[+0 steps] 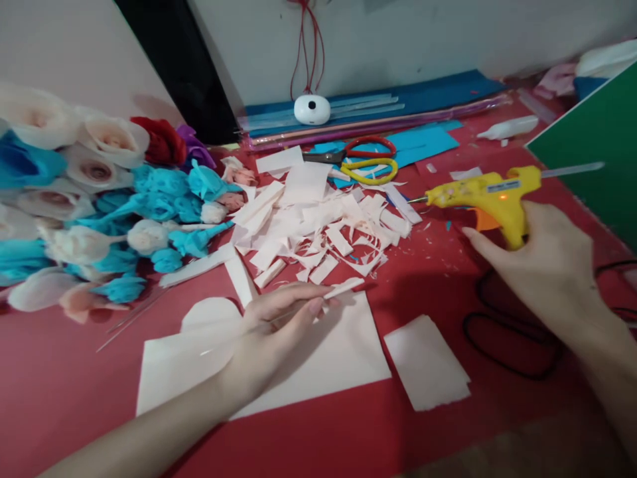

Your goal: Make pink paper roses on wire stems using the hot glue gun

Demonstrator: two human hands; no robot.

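My left hand [281,318] pinches a thin clear stick [219,346] with a small roll of pale paper [344,288] at its tip. This hand is above a large pale paper sheet [318,372] on the red table. On the right, my right hand [552,265] is around the handle of a yellow hot glue gun [488,191]. Its nozzle points left toward the paper scraps, and an orange light glows on its side. The thumb is stretched out near the orange trigger [485,219]. My fingers behind the handle are mostly hidden.
Pale paper scraps [318,226] are heaped mid-table, with scissors [368,159] behind them. Crepe paper flowers [99,166] crowd the left. A stack of cut paper [426,365] lies front right beside a black cord [512,368]. A green board [597,146] stands far right.
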